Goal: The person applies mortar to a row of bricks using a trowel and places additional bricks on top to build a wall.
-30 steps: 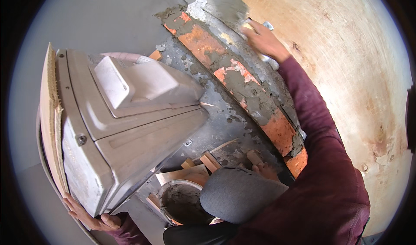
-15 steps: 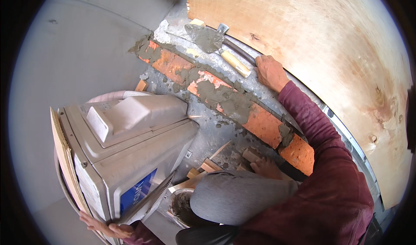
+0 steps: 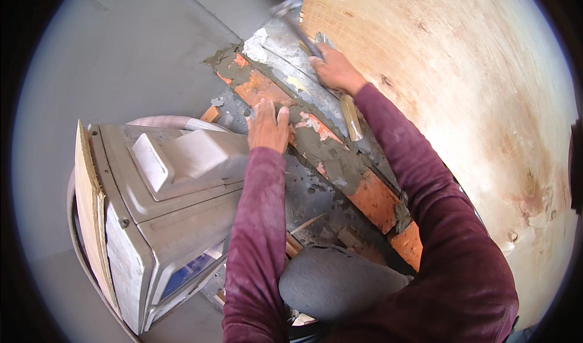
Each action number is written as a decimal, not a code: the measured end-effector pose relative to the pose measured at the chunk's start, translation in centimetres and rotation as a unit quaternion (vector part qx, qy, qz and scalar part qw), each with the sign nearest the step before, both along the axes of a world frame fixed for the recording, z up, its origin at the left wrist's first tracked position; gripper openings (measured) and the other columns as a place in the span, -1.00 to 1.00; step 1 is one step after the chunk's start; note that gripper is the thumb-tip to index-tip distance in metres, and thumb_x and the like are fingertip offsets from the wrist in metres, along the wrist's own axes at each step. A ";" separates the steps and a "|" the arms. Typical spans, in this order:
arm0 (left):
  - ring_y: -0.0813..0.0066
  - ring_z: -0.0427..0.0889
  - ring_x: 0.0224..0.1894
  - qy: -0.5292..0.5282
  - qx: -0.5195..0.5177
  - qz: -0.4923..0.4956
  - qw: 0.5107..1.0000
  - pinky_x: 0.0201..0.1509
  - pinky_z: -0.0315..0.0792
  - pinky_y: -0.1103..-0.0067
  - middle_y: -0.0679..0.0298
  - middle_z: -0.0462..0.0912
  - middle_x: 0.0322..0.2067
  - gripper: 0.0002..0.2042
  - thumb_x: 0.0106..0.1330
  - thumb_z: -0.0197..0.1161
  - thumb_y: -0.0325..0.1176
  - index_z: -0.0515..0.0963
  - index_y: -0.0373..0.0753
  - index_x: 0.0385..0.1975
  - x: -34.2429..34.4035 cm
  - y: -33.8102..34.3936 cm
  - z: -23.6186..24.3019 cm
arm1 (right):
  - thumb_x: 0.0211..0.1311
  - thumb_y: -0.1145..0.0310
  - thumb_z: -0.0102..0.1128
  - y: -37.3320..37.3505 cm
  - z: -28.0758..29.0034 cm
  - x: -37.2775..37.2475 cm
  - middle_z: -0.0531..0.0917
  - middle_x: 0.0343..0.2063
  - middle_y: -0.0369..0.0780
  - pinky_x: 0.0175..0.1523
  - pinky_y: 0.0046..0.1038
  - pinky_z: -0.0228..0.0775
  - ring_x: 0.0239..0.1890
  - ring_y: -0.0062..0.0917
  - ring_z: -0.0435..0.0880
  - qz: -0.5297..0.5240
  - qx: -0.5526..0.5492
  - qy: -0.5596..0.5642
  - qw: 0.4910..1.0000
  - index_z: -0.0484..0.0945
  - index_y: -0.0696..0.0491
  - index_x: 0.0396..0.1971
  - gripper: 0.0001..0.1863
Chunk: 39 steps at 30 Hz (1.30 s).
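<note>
My right hand grips a hammer by its dark handle. The raised metal head points away from me, over the ledge, and looks smeared by motion. My left hand lies on the row of orange bricks, palm down with its fingers apart, holding nothing. Grey mortar covers much of the bricks in patches. Beside the row lies a trowel, its wooden handle showing below my right wrist. My right hand and forearm mostly hide its blade.
A large plywood sheet stands along the right. To the left is a bulky beige machine housing, with a plywood strip at its outer side. A smooth grey wall rises behind. Wood scraps lie near the bricks.
My right hand has lifted the hammer off the ledge and moved it farther away. My left hand has come from beside the machine housing onto the bricks. The view has shifted slightly.
</note>
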<state>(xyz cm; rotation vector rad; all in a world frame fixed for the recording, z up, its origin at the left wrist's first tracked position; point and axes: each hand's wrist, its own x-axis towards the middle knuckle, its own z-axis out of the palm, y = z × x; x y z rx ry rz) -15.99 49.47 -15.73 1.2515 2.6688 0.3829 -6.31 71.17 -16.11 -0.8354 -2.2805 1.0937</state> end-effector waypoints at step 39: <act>0.21 0.19 0.44 -0.059 -0.109 0.089 0.988 0.54 -0.42 0.10 0.11 0.19 0.41 -0.33 0.48 -0.40 0.14 0.20 -0.22 0.40 -3.2 3.3 -3.9 | 0.07 0.44 0.14 -2.4 -6.4 -11.7 0.56 0.04 0.16 0.21 -0.32 0.41 0.09 -0.07 0.59 0.075 -0.005 -0.086 0.993 0.40 0.02 0.28 -0.34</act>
